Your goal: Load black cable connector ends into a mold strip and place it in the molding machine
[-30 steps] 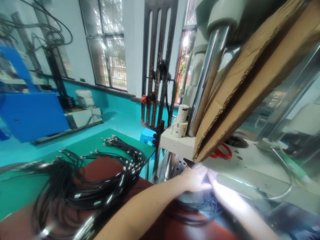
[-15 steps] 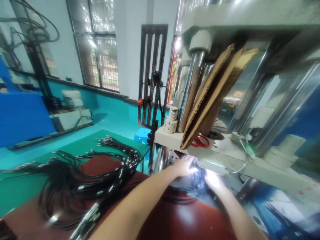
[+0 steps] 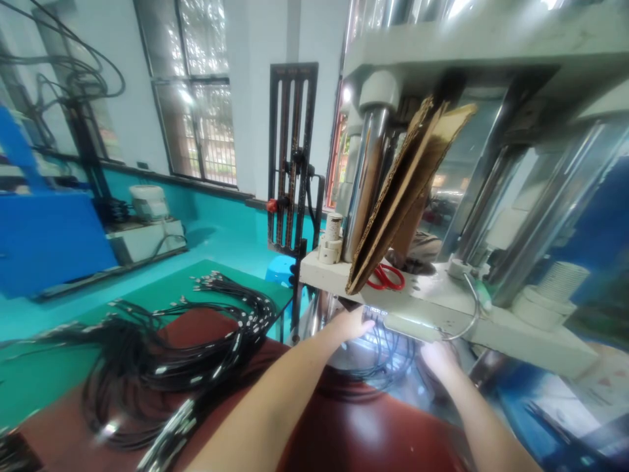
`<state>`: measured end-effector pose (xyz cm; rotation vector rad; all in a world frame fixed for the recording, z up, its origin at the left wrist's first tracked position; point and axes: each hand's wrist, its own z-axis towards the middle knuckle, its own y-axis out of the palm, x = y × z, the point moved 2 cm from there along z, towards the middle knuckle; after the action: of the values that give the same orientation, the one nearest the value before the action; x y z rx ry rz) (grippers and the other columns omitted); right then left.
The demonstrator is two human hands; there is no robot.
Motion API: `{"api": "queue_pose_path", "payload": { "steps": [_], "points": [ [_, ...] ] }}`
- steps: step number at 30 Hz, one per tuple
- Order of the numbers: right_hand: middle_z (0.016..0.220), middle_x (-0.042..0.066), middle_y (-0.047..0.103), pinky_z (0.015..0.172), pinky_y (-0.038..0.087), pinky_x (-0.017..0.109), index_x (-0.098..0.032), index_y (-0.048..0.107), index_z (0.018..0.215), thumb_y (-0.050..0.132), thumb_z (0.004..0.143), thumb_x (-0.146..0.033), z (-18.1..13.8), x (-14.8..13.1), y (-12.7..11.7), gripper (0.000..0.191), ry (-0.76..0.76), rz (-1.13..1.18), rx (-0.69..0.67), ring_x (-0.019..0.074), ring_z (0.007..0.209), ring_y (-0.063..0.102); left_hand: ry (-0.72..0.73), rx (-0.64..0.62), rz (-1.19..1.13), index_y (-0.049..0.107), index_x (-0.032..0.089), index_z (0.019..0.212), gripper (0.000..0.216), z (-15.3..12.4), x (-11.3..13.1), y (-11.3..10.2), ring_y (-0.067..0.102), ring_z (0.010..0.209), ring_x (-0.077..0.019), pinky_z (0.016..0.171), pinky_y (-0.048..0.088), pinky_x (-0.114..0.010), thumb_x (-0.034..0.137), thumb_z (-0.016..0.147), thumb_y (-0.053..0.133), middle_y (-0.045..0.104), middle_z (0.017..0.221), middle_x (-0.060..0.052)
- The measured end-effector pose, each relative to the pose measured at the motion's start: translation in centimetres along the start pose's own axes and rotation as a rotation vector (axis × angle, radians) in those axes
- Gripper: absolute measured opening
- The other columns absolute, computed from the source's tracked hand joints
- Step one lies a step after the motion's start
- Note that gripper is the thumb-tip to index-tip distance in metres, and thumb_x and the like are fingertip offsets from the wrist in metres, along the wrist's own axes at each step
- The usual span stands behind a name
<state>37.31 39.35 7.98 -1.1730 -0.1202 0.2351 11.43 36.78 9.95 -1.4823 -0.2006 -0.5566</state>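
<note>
Fingertips of the left hand and right hand sit beneath the pale grey machine platen; grip cannot be determined. Thin black cables there are washed out by glare. The heap of black cables with metal ends is blurred and cut by the bottom edge.

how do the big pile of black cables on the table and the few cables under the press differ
The cable pile is a large, looped heap lying untouched on the red and green table. The cables under the press are only a few strands, lit from above, with the left hand and right hand at them. Both are thin and black.
</note>
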Motion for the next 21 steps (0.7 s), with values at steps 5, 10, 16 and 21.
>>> {"api": "queue_pose_path", "payload": {
  "steps": [5, 10, 16, 21],
  "points": [
    [0.1, 0.007, 0.061, 0.084, 0.045, 0.043, -0.015, 0.06, 0.096, 0.056, 0.086, -0.03, -0.3, -0.3, -0.5, 0.019, 0.048, -0.037, -0.048, 0.0207, 0.093, 0.057, 0.017, -0.006, 0.004, 0.036, 0.02, 0.126, 0.059, -0.4, 0.0, -0.3, 0.044, 0.119, -0.0255, 0.096, 0.036, -0.037, 0.057, 0.08, 0.038, 0.045, 0.129, -0.011],
    [0.101, 0.007, 0.06, 0.084, 0.045, 0.043, -0.015, 0.059, 0.1, 0.056, 0.086, -0.024, -0.6, -0.7, -0.9, 0.017, 0.063, -0.024, -0.036, 0.0217, 0.095, 0.056, 0.018, -0.037, 0.017, 0.031, 0.02, 0.129, 0.063, -0.9, 0.7, -1.5, 0.046, 0.116, -0.0284, 0.093, 0.038, -0.043, 0.057, 0.079, 0.039, 0.044, 0.13, -0.013],
    [0.119, 0.014, 0.053, 0.09, 0.042, 0.044, -0.01, 0.055, 0.112, 0.034, 0.079, -0.001, -3.0, -1.5, -2.0, 0.041, 0.005, 0.071, 0.088, 0.0259, 0.113, 0.046, 0.167, -0.083, 0.038, 0.043, 0.018, 0.123, 0.055, -8.0, 3.0, -5.5, 0.042, 0.119, -0.0257, 0.1, 0.033, -0.035, 0.045, 0.076, 0.051, 0.044, 0.131, -0.011],
    [0.115, 0.008, 0.059, 0.099, 0.039, 0.042, -0.018, 0.059, 0.108, 0.028, 0.085, -0.022, -11.8, -1.4, -5.3, 0.039, -0.194, 0.175, 0.162, 0.0232, 0.113, 0.047, 0.432, -0.153, -0.084, 0.052, 0.032, 0.115, 0.041, -24.4, 4.0, -8.0, 0.057, 0.097, -0.0152, 0.084, 0.045, -0.024, 0.049, 0.078, 0.048, 0.06, 0.11, 0.002]
  ]
}}
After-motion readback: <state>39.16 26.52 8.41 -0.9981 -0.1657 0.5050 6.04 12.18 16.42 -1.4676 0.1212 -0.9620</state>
